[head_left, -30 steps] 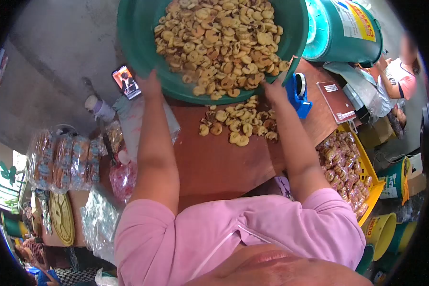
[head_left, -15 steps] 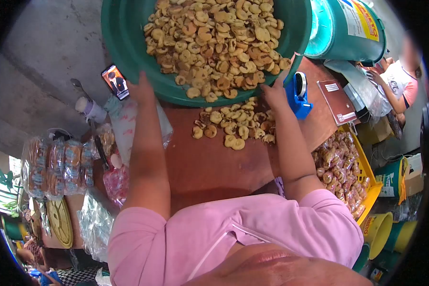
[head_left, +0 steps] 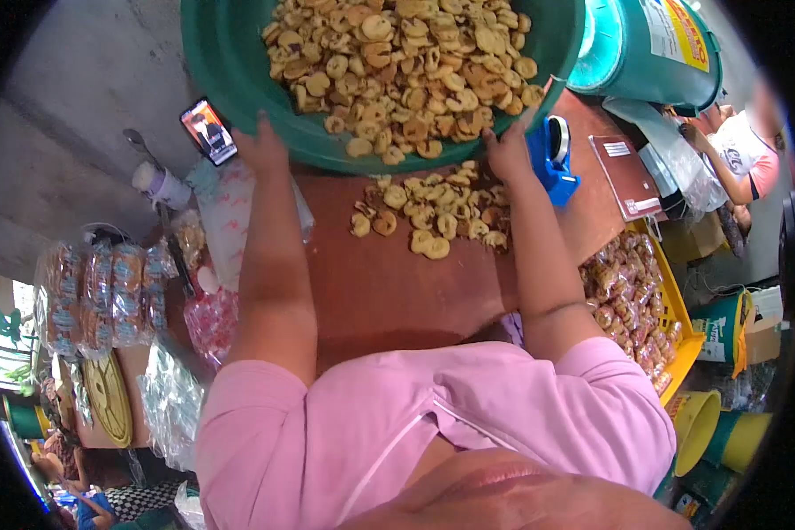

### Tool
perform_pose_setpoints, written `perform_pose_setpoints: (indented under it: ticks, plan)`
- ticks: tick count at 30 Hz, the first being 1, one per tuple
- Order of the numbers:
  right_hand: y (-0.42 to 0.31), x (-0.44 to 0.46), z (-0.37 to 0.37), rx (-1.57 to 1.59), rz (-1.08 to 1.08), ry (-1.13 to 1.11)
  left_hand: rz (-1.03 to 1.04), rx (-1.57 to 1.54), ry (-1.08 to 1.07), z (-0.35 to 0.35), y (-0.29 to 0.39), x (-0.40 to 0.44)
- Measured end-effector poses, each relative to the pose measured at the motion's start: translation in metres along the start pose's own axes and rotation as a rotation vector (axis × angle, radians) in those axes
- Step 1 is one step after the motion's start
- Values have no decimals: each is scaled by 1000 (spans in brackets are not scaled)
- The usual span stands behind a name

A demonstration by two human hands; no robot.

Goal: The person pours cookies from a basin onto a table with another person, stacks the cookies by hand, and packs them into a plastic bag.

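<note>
Both my arms reach forward to a large green basin [head_left: 216,79] holding a heap of small round brown-yellow cookies [head_left: 406,71]. My left hand [head_left: 263,148] is closed on the basin's near rim at the left. At the right of the rim, my right hand [head_left: 509,150] grips it too, its fingers partly hidden. More loose cookies [head_left: 433,210] lie in a small pile on the brown table [head_left: 380,296], just below the basin's near edge. Beside my right hand stands a blue tape dispenser [head_left: 553,168].
A lit phone [head_left: 208,132] leans left of the basin. Wrapped bread packs [head_left: 106,291] and plastic bags [head_left: 170,406] lie at the left. On the right are a yellow crate [head_left: 680,336] of packed goods, a notebook [head_left: 624,175], a green bucket [head_left: 658,53] and another person [head_left: 746,150].
The basin and the loose cookies sit slightly higher in the view, which has shifted a little. Both hands keep their hold on the rim.
</note>
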State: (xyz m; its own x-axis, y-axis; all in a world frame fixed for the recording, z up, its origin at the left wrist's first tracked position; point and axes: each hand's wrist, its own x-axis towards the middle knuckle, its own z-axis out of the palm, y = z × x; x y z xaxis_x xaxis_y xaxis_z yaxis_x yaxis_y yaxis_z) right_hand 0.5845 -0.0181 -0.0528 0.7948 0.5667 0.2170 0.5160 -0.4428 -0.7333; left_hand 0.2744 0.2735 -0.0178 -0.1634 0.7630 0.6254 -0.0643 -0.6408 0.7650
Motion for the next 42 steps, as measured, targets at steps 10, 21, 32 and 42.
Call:
perform_pose_setpoints:
  ticks: [10,21,32,42]
  plan:
    - [9,-3,7,224,-184,172,-65,373,88,12,14,2]
    - [19,12,18,166,-155,197,-198,379,158,16,58,-31]
    - [18,12,17,232,-135,186,-337,1,-75,10,34,-36]
    - [-58,-33,-84,-127,-2,82,-312,135,-43,11,31,-36]
